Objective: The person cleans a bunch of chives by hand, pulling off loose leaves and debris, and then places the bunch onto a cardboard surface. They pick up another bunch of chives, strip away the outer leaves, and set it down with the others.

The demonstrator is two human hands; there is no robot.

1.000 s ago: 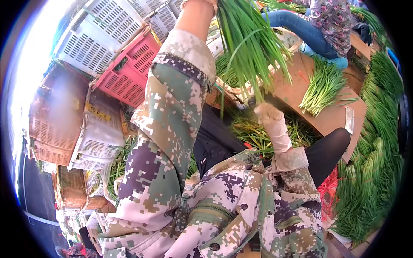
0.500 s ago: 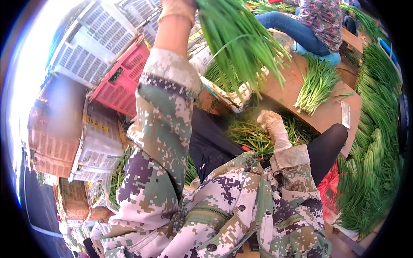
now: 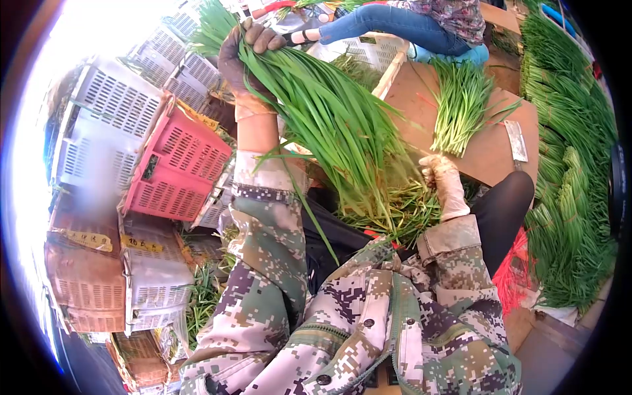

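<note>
My left hand (image 3: 247,66), in a dark-palmed glove, is raised at the upper left, its fingers wrapped round a large bunch of long green leafy stalks (image 3: 329,115). The bunch slants down to the right, its pale ends over a heap of loose trimmings (image 3: 411,214) between my legs. Beside those ends is my right hand (image 3: 438,170), in a pale glove, fingers curled; what it holds, if anything, is too small to tell. A smaller bunch of stalks (image 3: 459,108) lies on a brown board (image 3: 494,141) beyond my right hand.
Stacked white crates (image 3: 105,141) and a pink crate (image 3: 179,164) stand at the left. Piled green bundles (image 3: 569,178) fill the right side. Another person in jeans (image 3: 395,27) sits at the top. Red netting or string (image 3: 513,280) lies near my right knee.
My left hand has come down with the bunch, which now reaches the trimmings beside my right hand. The view has shifted, showing more of the crates at the left.
</note>
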